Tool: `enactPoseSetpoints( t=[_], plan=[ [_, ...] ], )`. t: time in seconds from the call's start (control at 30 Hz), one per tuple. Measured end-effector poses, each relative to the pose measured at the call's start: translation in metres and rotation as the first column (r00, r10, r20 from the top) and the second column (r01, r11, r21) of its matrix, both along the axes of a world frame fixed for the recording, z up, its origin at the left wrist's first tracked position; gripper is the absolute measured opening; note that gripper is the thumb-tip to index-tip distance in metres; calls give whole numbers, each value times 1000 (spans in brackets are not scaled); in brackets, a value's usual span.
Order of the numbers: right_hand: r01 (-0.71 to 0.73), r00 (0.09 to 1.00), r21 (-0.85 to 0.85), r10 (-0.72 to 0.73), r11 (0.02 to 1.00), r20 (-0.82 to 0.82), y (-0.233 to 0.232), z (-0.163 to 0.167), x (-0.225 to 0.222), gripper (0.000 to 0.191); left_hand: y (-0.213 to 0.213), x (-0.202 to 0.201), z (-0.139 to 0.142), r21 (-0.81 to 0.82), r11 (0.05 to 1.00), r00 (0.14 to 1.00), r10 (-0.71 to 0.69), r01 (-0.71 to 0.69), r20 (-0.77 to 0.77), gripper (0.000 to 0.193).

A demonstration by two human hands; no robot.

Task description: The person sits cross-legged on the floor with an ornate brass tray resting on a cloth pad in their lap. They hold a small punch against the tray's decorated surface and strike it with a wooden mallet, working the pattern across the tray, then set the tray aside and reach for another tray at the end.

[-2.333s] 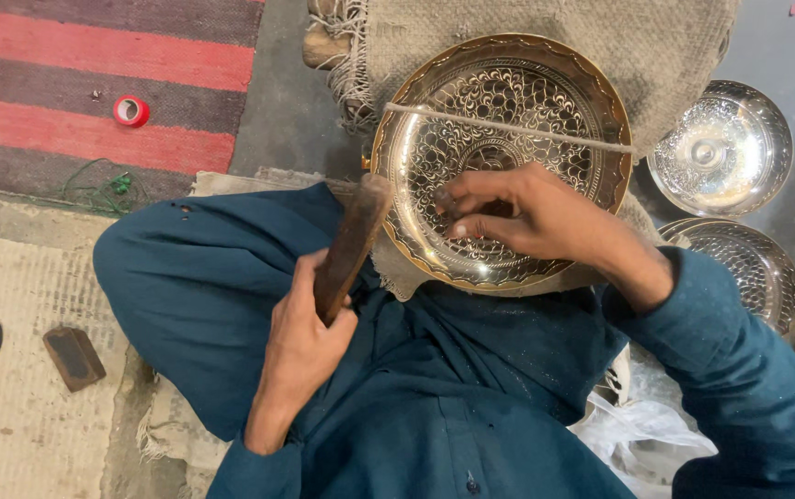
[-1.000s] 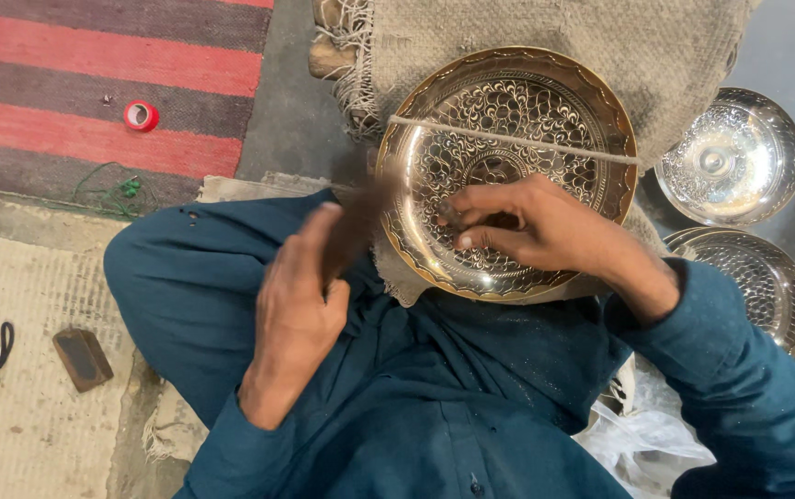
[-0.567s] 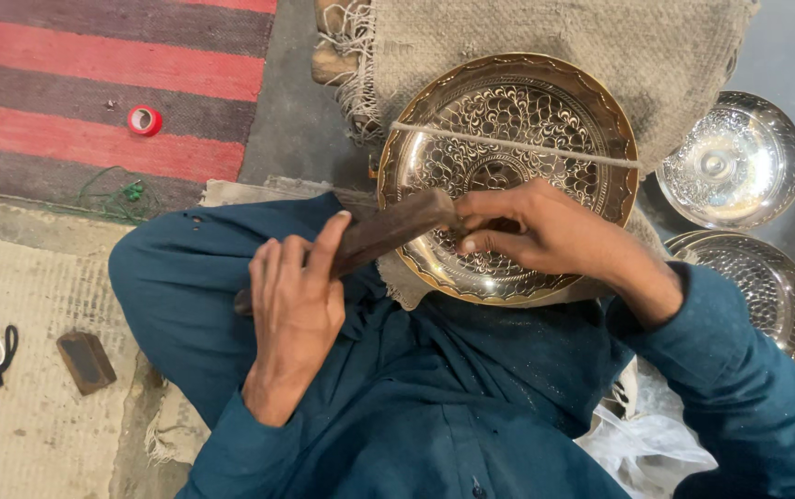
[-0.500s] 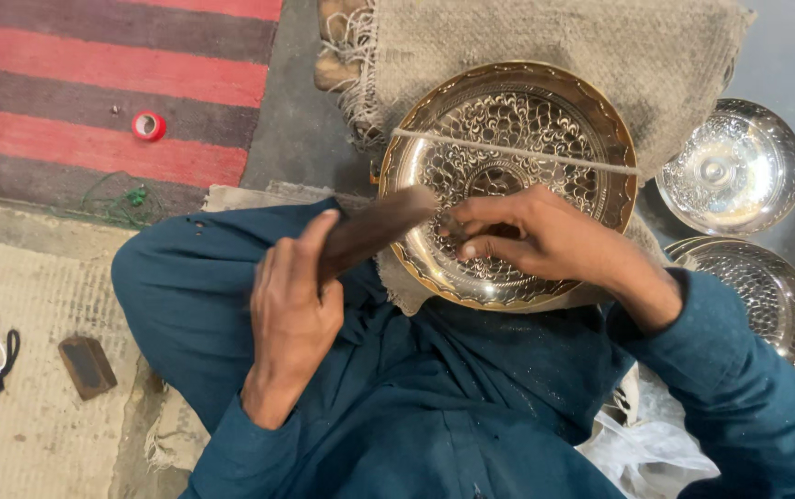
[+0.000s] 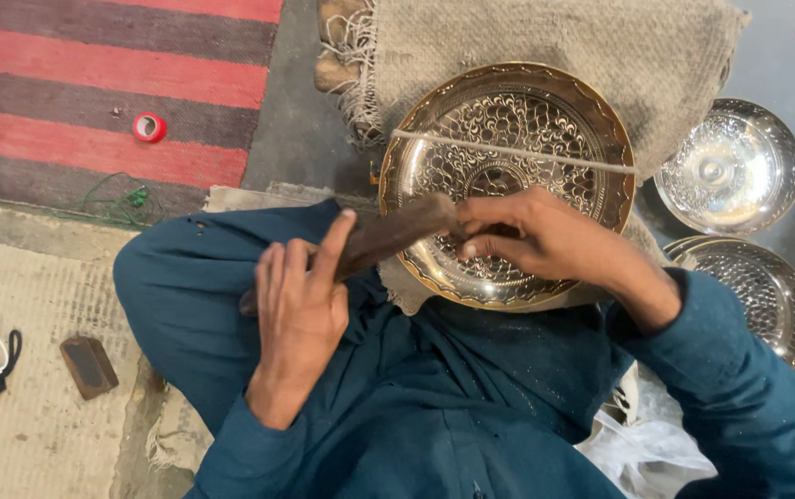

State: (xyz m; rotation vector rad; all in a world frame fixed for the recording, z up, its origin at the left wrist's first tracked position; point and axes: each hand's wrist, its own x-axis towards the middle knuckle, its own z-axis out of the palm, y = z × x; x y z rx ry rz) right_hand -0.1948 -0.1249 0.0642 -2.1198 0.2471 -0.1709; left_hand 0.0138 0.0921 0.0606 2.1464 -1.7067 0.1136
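Gripping a dark wooden mallet [image 5: 388,238], left hand [image 5: 300,310] is closed round its handle. Right hand [image 5: 531,238] pinches a small tool, barely visible, against the engraved brass tray [image 5: 508,120].

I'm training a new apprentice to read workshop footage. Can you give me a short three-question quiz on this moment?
1. True or false: the left hand grips a dark wooden mallet.
2. Where do the right hand fingers rest? A) on the red tape roll B) on the engraved brass tray C) on the silver bowl
3. What cloth lies under the tray?

Key:
1. True.
2. B.
3. A frayed burlap cloth.
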Motion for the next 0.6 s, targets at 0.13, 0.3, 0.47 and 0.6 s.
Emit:
enactPoseSetpoints(
  t=[0.13, 0.3, 0.47, 0.6],
  plan=[
    [29, 999, -3, -29, 1000, 25, -1, -2, 0, 32, 0, 0, 0, -77, 997, 940, -6, -22, -341, 80],
    [82, 997, -5, -82, 997, -2, 3, -2, 0, 33, 0, -3, 1, 12, 998, 901, 58, -58, -430, 81],
    [180, 984, 16, -179, 984, -13, 10, 0, -1, 36, -3, -10, 1, -20, 998, 728, 28, -57, -686, 78],
    [161, 987, -6, -162, 987, -6, 10, 3, 1, 36, 1, -12, 1, -82, 994, 749, -5, -66, -663, 79]
  ],
)
